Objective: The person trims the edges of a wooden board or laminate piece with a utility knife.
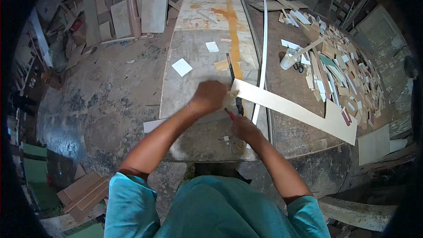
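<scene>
My left hand [211,94] is closed at the left end of a long pale board [295,112]; what its fingers grip is hidden. Just below and to the right, my right hand [246,128] is wrapped round a tool with a red handle [230,114], whose far end I cannot make out. The board slants down to the right and widens into an angled piece. Under it passes a long thin white strip [264,39]. A dark bar-like tool [230,66] lies just beyond the board's end, on the stained worktop [198,42].
Two white squares [182,67] [212,46] lie ahead of my left hand. On the right stand a jar [288,59] and black-handled scissors [299,67], beside a large heap of wood offcuts [348,77]. Panels [155,11] lean at the back left.
</scene>
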{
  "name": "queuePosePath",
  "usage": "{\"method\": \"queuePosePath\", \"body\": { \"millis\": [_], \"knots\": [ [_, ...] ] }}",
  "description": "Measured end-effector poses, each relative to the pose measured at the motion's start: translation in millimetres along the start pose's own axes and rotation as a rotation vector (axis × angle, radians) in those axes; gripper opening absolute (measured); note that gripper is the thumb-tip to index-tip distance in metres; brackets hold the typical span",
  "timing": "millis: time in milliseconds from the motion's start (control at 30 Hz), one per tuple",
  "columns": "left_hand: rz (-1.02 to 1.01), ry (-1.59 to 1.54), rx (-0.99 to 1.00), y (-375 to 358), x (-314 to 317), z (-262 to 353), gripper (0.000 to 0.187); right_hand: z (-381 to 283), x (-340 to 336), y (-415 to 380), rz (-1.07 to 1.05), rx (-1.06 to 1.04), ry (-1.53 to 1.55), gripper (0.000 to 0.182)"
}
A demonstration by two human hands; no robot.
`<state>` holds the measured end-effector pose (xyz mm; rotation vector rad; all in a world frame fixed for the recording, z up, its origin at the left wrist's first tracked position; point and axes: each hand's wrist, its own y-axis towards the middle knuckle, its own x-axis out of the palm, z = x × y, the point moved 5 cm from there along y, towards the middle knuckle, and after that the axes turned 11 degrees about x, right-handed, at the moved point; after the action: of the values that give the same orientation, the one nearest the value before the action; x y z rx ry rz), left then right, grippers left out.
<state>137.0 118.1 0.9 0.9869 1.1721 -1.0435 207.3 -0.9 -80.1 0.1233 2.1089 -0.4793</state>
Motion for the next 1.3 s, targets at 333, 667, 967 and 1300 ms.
{"method": "queuePosePath", "body": {
  "millis": [333, 667, 967, 1300],
  "knots": [
    [-0.052, -0.392, -0.221, 6.7, 3.6, -82.8, 0.035, 16.4, 38.7, 1.1, 0.093, 0.291, 0.065, 0.021],
    [0.030, -0.049, -0.057, -5.0, -2.7, -5.3, 0.027, 6.7, 11.4, 4.9, -0.128, 0.109, -0.036, 0.022],
    [0.026, -0.279, -0.219, 3.8, 5.6, -77.0, 0.031, 20.2, 39.7, 4.0, -0.068, 0.464, 0.146, 0.031],
    [0.030, -0.163, -0.152, 2.9, 0.3, -41.3, 0.022, -3.7, 3.3, 7.6, -0.228, 0.292, -0.092, 0.032]
  ]
}}
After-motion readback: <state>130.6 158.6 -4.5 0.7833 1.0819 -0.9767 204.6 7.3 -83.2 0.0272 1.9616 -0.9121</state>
